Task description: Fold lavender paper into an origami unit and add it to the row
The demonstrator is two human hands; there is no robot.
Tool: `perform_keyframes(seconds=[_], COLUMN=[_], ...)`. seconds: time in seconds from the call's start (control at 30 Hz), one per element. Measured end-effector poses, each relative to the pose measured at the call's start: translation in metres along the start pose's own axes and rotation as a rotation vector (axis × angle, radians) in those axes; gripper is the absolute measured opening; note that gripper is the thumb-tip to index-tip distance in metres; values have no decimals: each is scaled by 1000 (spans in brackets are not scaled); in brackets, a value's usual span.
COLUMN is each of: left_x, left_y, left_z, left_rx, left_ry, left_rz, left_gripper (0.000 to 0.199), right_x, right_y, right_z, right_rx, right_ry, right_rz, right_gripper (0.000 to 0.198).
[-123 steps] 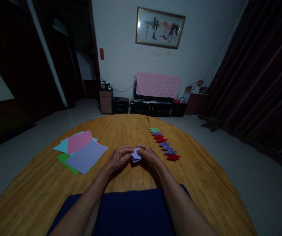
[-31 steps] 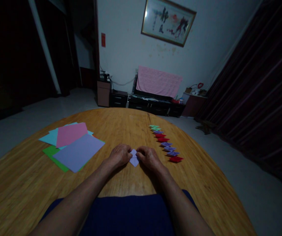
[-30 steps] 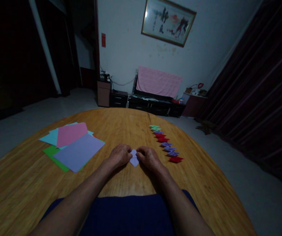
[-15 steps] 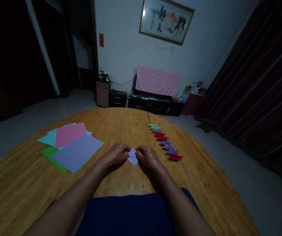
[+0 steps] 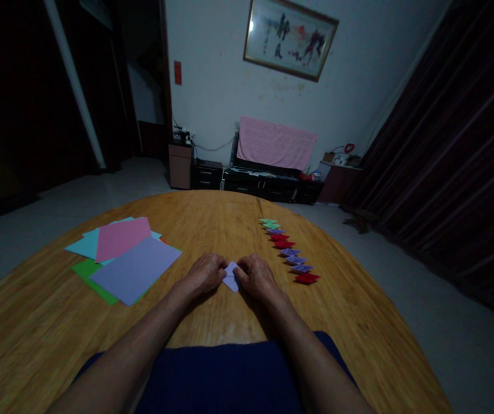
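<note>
A small folded piece of purple paper [image 5: 230, 279] lies between my hands near the middle of the table, one pointed corner toward me. My left hand [image 5: 207, 272] pinches its left edge, fingers bent and thumb toward the paper. On the opposite side, my right hand [image 5: 255, 275] grips the right edge, its thumb and fingers covering part of the sheet. The fingertips hide the paper's side corners. To the right of my right hand stands a slanting row of folded paper boats, the nearest a red paper boat [image 5: 307, 278].
Loose coloured sheets overlap at the left, a purple sheet [image 5: 137, 270] on top beside a pink sheet [image 5: 122, 238]. Purple, red and green boats run toward the far edge of the round wooden table [image 5: 203, 215]. A pink cloth [image 5: 276, 144] hangs beyond it.
My right hand has shifted slightly left over the purple paper and covers more of its right side. My left hand stays almost in place. The sheets and boats have not moved.
</note>
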State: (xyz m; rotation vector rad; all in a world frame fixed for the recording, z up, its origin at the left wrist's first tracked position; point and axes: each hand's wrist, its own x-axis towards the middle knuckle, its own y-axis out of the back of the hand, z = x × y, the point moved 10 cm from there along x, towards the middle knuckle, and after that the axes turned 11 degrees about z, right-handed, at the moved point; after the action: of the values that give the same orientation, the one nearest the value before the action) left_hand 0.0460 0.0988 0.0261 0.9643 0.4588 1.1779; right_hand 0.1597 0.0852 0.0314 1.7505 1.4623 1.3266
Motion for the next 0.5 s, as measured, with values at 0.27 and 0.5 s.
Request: perform_keyframes(seconds=[0.27,0.5], left_x=[-5,-4], left_y=[2,3], left_z=[1,-4], left_rx=[-54,-101], left_ry=[-68,-73], left_rz=[10,85], left_gripper=[31,43], right_x=[1,5], right_y=[-2,-20], right_z=[11,20], right_rx=[123,478], right_ry=[-169,-209], right_rz=[5,1], right_gripper=[12,13])
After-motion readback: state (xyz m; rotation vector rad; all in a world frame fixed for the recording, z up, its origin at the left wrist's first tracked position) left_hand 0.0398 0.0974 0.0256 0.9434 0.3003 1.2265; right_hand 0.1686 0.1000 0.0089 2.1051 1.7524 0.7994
